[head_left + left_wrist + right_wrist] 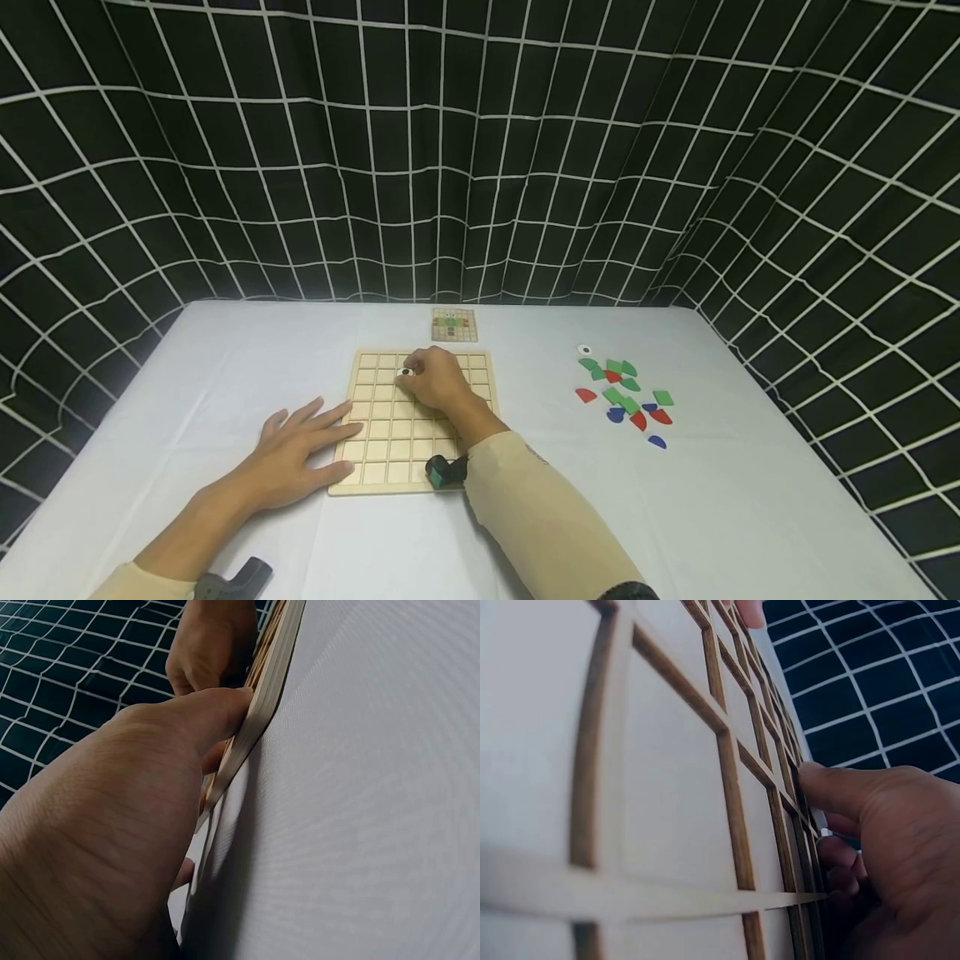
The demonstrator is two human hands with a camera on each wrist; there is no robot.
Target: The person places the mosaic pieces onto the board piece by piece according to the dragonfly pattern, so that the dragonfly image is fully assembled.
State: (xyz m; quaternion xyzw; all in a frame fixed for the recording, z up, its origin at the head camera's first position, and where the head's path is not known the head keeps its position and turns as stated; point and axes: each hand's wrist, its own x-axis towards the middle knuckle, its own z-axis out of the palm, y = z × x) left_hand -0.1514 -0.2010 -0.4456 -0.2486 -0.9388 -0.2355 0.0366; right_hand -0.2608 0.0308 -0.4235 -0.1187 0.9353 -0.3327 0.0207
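Observation:
A pale wooden grid board point(378, 429) lies on the white table. Over its upper middle squares, my right hand point(438, 382) pinches a white eye piece point(406, 372) with a dark dot between thumb and fingers. My left hand point(296, 454) is spread, its fingertips resting on the board's left edge. The left wrist view shows the left thumb point(225, 712) against the board's rim. In the right wrist view the right hand point(907, 840) is low over the grid point(682, 750), and the piece is mostly hidden there.
A small pattern card point(453, 325) lies behind the board. To the right are scattered green pieces point(663, 398), red pieces point(586, 395) and blue pieces point(657, 442), several in all, plus a second white eye piece point(584, 350). Black curtains point(420, 167) with white grid lines surround the table.

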